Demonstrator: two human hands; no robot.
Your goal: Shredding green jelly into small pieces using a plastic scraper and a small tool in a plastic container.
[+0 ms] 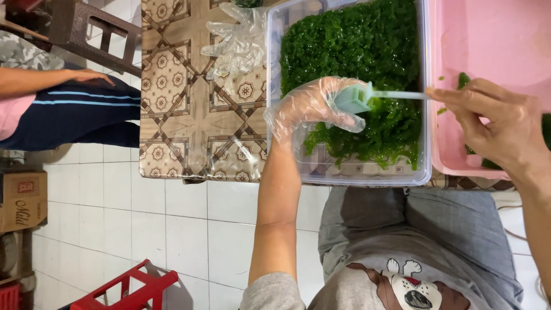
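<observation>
Head view only, clear tub (pixel 427 172) as landmark. Tub sits on a patterned table (pixel 183 103), holds a heap of green seaweed (pixel 356 40) filling most of it, bare bottom showing at the near edge

Left hand (pixel 318 106) in a thin clear glove, over the near part of the tub, fingers curled around a teal handle (pixel 351 99), pinching it; hand rests on/just above the seaweed. From the handle a thin pale rod (pixel 402 95) runs across the tub toward its right wall

Right hand (pixel 499 123) bare, just right of the tub, above a pink basin (pixel 493 34) that touches the tub's right side. Fingertips (pixel 439 95) pressed together at the rod's far end, pinching it. Small bits of green (pixel 464 79) in the basin beside this hand, more green (pixel 488 163) under the palm; cannot tell if the hand touches them

A spare clear glove (pixel 238 43) lies crumpled on the table just left of the tub, touching its left wall

Well left of the tub, past the table edge: another person's arm (pixel 51 77) resting on a lap in dark trousers with light stripes. A brown stool (pixel 94 28) beyond that. Cardboard box (pixel 23 198) on the white tile floor (pixel 172 229) far left of the tub, red stool (pixel 129 290) on the floor nearer the wearer

Wearer's grey shirt (pixel 413 252) below the tub
</observation>
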